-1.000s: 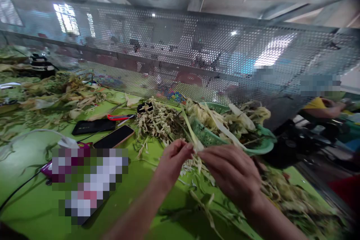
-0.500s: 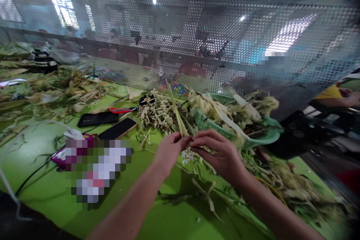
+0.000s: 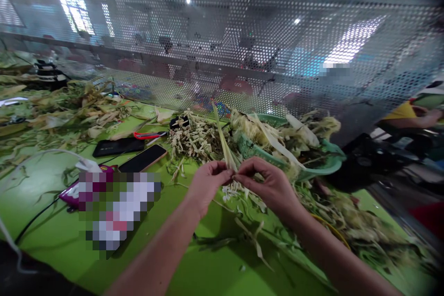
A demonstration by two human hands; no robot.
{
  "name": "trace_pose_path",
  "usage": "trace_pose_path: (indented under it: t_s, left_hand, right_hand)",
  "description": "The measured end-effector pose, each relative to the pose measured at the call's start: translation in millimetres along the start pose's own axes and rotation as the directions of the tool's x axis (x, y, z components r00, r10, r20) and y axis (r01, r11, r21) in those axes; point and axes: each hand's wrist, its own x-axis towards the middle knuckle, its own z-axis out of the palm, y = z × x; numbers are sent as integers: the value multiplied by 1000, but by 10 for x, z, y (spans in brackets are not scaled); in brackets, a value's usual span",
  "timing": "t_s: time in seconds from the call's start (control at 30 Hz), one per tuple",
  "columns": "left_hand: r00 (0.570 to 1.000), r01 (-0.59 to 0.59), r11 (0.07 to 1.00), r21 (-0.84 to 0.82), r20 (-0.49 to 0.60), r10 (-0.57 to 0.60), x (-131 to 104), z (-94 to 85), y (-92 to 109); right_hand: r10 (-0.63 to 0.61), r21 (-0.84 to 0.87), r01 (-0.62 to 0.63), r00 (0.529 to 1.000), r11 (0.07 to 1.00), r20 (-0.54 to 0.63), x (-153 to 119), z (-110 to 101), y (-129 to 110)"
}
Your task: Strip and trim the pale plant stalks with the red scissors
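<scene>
Between my hands stands a long pale-green strip of corn husk, its pointed tip leaning up and away from me. My left hand pinches its lower end between thumb and fingers. My right hand meets it there, thumb and forefinger pressed together at the strip's base; the fingertips hide the exact grip. Just behind my hands lies a heap of small knotted husk pieces. To its right, a green plastic basket holds dried husks and corn silk. Loose husk scraps lie below my hands on the green table.
Left of my hands are two phones, a red cutter knife and a purple power strip with a white cable. Husk piles cover the far left. A perforated metal screen closes the back. Another person's arm shows at right.
My right hand's fingers have curled in and now pinch closer to the strip's base. The strip stands a little more upright and looks wider at the bottom. The view has shifted slightly.
</scene>
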Motion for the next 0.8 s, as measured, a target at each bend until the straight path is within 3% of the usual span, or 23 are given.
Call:
trace_pose_path:
  t_s: [0.13, 0.33, 0.8]
  left_hand:
    - [1000, -6, 1000, -25, 17, 6, -11, 11, 6]
    - [1000, 10, 999, -39, -8, -11, -14, 23, 23]
    - [998, 29, 995, -94, -56, -35, 14, -4, -6]
  right_hand:
    - [105, 70, -104, 994, 992, -11, -1, 16, -7]
    - [96, 55, -94, 995, 994, -38, -4, 19, -9]
    - [-189, -154, 190, 982, 970, 19, -17, -13, -7]
